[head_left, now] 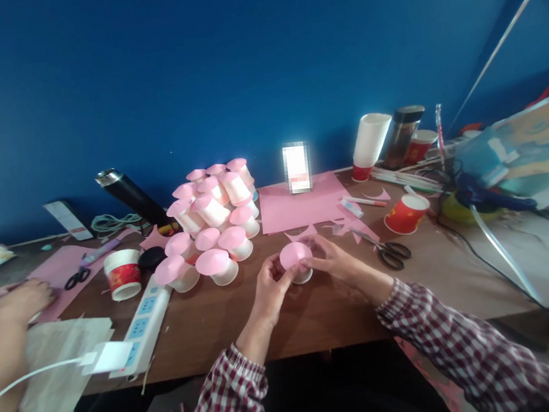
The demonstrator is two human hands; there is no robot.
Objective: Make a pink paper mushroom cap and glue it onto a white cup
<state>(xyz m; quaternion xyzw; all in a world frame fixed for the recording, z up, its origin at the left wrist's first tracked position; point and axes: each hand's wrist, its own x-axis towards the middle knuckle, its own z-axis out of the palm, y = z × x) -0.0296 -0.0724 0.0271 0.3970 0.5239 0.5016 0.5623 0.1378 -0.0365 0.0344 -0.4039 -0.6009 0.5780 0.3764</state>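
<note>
Near the front of the table stands a white paper cup (302,276) with a shallow pink paper cone (295,253) on top. My left hand (275,283) grips the cone's left edge, thumb at the front rim. From the right, my right hand (330,259) pinches the same cone, its thumb meeting the left thumb at the front. Most of the cup is hidden under the cone and fingers. To the left are several cups capped with pink cones (216,262), some stacked on one another. Black-handled scissors (392,254) lie right of my right hand.
Behind my hands lies pink paper (275,209) with cut scraps. A red cup (406,213), a marker (365,202) and a stack of cups (371,140) stand or lie rightward. On the left are a power strip (143,326), a black flask (132,196) and another person's hand (18,300).
</note>
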